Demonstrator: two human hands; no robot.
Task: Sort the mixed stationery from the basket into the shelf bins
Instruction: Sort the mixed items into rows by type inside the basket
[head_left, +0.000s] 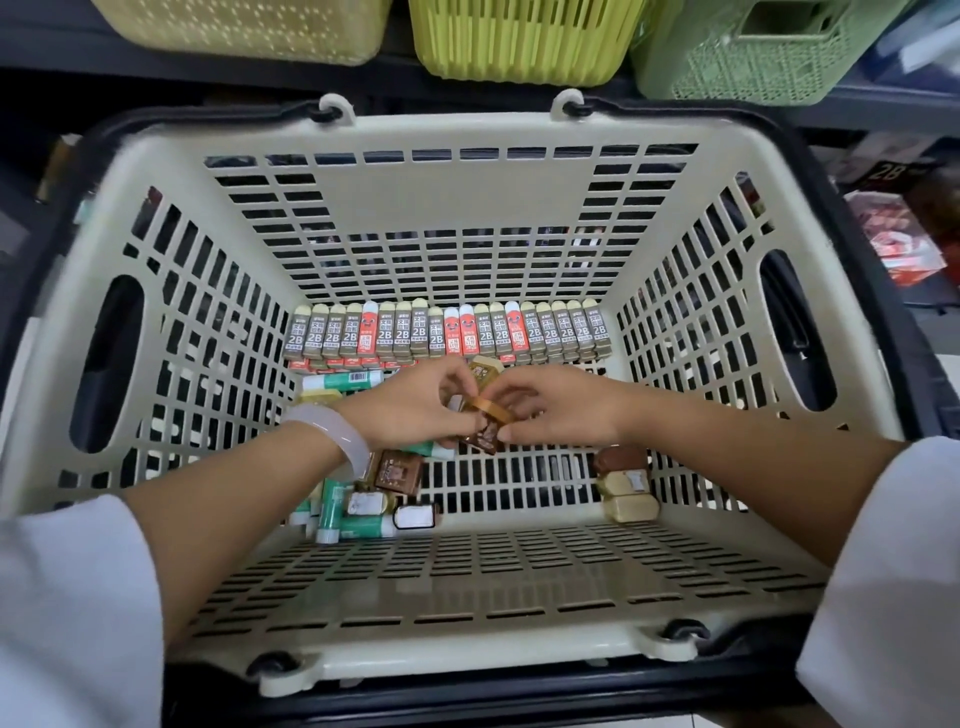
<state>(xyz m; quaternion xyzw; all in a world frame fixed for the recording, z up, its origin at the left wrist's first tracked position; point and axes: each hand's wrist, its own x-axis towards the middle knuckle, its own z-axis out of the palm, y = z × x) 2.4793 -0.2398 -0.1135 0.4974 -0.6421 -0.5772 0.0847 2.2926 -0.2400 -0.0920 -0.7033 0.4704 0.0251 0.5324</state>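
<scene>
Nearest me, two white sleeves fill the lower corners, cut off by the frame. I see the cream basket with its near rim and a black handle lying along it. Inside, the near half of the slatted floor lies bare on the right, leaving room to move; a heap of green tubes and brown packets crowds the near left, and a few tan packets sit against the right wall.

Mid-basket, my left hand, a pale bangle on its wrist, and my right hand meet. Both sets of fingers are pinched onto a small bundle of brown erasers, its long axis running near to far, tilted slightly right; I cannot read its print and the palms hide what lies beneath.

Behind, a row of 2B boxes stands upright against the far wall, long axes vertical. Beyond the rim, three green shelf bins are cropped at the top, and blurred
</scene>
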